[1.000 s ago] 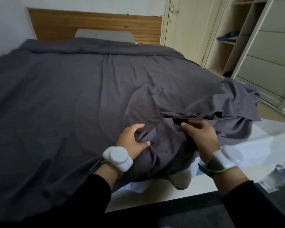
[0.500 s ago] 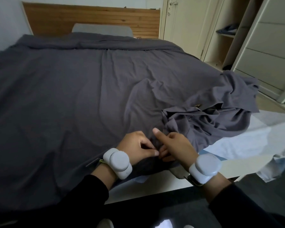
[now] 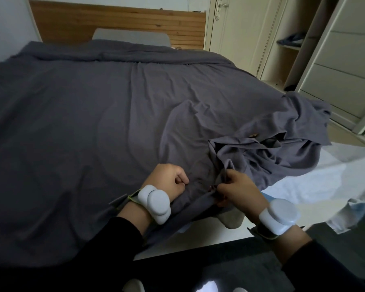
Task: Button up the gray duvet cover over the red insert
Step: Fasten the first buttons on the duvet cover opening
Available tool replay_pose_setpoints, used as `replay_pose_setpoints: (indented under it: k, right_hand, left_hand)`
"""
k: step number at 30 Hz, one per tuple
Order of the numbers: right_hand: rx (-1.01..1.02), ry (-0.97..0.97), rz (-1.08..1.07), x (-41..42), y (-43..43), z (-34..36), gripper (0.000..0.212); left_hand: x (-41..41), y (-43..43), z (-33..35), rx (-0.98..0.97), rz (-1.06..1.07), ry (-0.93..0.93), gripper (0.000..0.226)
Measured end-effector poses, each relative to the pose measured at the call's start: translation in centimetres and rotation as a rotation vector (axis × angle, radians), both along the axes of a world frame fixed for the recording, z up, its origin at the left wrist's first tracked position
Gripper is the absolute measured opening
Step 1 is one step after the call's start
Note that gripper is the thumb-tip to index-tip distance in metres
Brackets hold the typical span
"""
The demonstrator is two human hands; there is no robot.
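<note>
Left hand [image 3: 169, 182] fisted on gray duvet cover [image 3: 114, 123] hem, tensioning it. Right hand [image 3: 238, 190], at 3 o'clock, pinches the edge, likely aligning a button; red insert unseen.

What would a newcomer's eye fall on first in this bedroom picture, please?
The gray duvet cover fills most of the frame, smooth across the bed and bunched into a crumpled heap at the near right corner. At the near edge the left hand and right hand pinch the hem between them, each wrist wearing a white puck-like band.
</note>
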State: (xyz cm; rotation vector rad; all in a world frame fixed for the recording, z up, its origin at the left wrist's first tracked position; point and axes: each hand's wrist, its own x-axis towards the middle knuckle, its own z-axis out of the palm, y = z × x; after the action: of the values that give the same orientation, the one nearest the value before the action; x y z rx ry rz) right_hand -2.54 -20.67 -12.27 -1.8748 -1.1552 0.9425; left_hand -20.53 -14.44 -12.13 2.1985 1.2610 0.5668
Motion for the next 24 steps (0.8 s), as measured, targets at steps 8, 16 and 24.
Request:
replay_pose_setpoints:
  k: [8,16,24]
  right_hand:
    - [-0.001,-0.210,0.012,-0.2,-0.1,-1.4,0.006]
    - [0.041,-0.198,-0.006,-1.4,-0.5,-1.3,0.030]
    - [0.070,0.017,-0.049,0.9,-0.1,-0.9,0.032]
  left_hand:
    - [-0.3,0.7,0.8,0.159,0.039,-0.023,0.022]
    - [2.7,-1.1,-0.7,0.093,-0.099,-0.018,0.022]
    - [3.2,-0.1,-1.1,0.012,-0.087,-0.058,0.021]
